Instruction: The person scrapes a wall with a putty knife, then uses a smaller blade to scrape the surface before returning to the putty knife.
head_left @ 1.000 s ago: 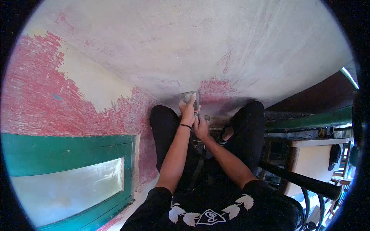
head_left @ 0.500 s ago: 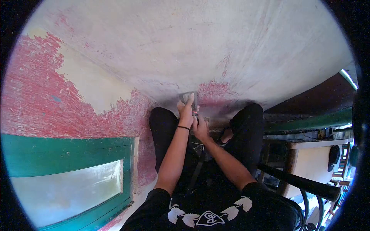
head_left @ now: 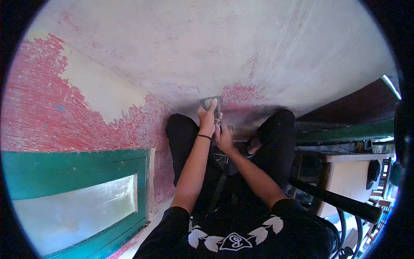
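Observation:
A dark hand tool with a flat, wide head (head_left: 217, 102) lies up against the pale wall (head_left: 181, 47), just left of a patch of scratched red paint (head_left: 241, 94). My left hand (head_left: 208, 116) is closed on it near the head, thumb laid along the top, a black band at the wrist. Lower down, my right hand (head_left: 223, 139) wraps the tool's rear part, close below the left one. A small reddish band shows between the two hands. The fingers hide most of the tool, and I cannot tell its exact kind.
My bent knees (head_left: 183, 131) flank the work close to the wall. On the left, scratched red paint (head_left: 39, 99) runs down to a green window frame (head_left: 73, 170). A dark chair armrest (head_left: 336, 203) and a pale-topped table (head_left: 345, 181) stand at the right.
Both hands and the tool appear slightly higher in view, and the wall has shifted up with them. My hold on the tool looks the same.

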The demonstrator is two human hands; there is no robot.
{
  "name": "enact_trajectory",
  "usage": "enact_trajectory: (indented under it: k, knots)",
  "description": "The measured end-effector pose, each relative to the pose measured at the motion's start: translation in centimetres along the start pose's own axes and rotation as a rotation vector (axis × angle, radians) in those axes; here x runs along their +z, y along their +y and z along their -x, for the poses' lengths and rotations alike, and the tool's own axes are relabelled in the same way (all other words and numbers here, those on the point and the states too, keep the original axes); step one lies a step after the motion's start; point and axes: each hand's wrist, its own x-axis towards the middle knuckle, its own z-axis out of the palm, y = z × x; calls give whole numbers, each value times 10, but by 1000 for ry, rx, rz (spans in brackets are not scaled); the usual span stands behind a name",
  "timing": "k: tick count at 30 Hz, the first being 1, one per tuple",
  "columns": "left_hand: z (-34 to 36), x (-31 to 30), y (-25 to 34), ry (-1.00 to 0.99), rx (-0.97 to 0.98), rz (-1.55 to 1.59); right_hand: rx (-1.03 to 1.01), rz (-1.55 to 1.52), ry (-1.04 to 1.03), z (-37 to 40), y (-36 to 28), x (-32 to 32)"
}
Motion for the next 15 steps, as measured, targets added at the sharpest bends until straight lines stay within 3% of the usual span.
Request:
enact_trajectory:
  k: [7, 10, 13, 15]
  knots:
    - [3, 5, 14, -39, 43, -16, 115, -41, -129, -11, -24, -17]
    - [7, 7, 8, 8, 22, -13, 9, -18, -27, -2, -6, -7]
    - [3, 7, 2, 22, -59, -53, 38, 85, -32, -5, 9, -2]
    - [0, 5, 8, -7, 11, -16, 33, 16, -35, -6, 10, 3]
